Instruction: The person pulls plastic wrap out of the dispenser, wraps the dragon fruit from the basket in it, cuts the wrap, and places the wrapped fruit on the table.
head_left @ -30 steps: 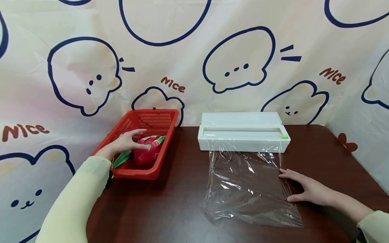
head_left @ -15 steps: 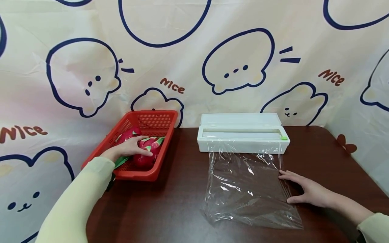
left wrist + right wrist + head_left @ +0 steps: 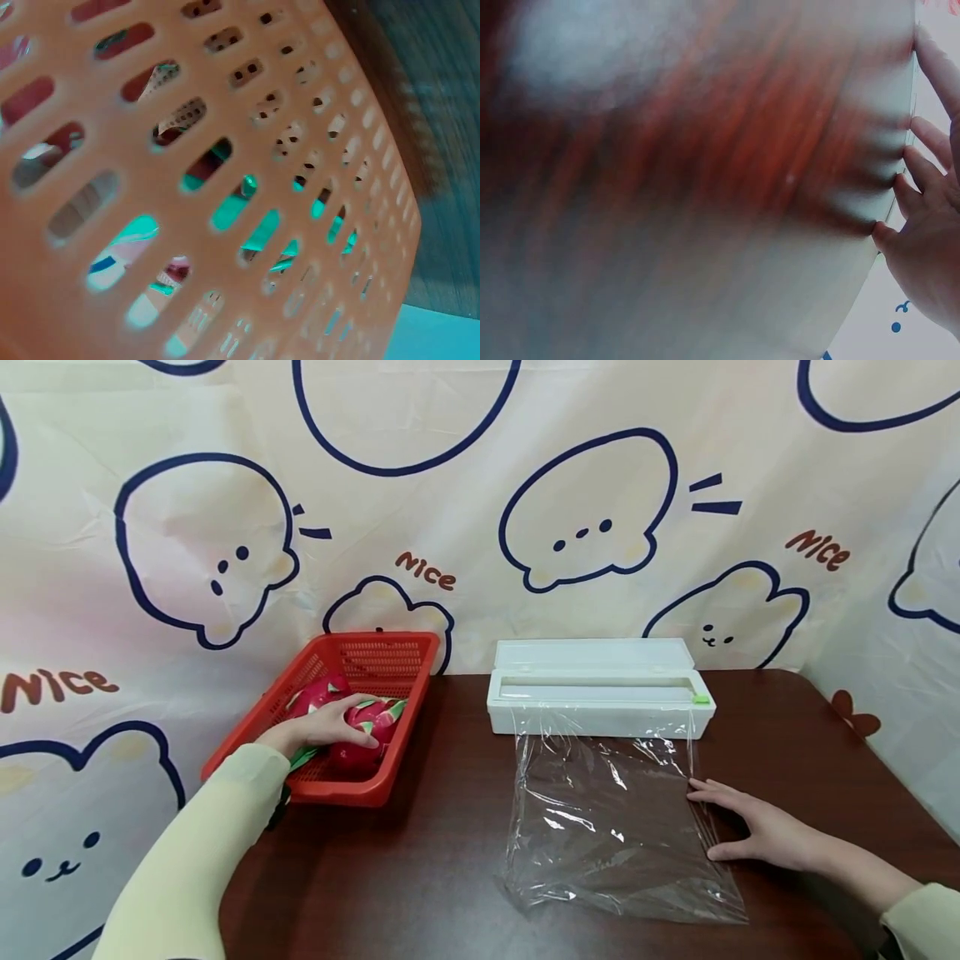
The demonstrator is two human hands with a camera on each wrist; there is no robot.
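Note:
In the head view my left hand reaches into a red slotted basket at the left. Its thumb and fingers curl round a pink dragon fruit with green-tipped scales. A second dragon fruit lies behind that hand. The left wrist view is mostly filled by the basket's wall, so the grip is hidden there. My right hand is spread, its fingertips resting along the right edge of a sheet of clear cling film. The right wrist view shows those fingers against the tabletop.
A white cling film box stands at the back of the dark brown table, lid raised, with a green slider at its right end. The film runs forward from it. A cartoon-printed cloth hangs behind.
My left hand has lowered and shifted slightly right, from above the dragon fruit to a grip round it. The second dragon fruit now shows more. The right hand stays at the film's edge.

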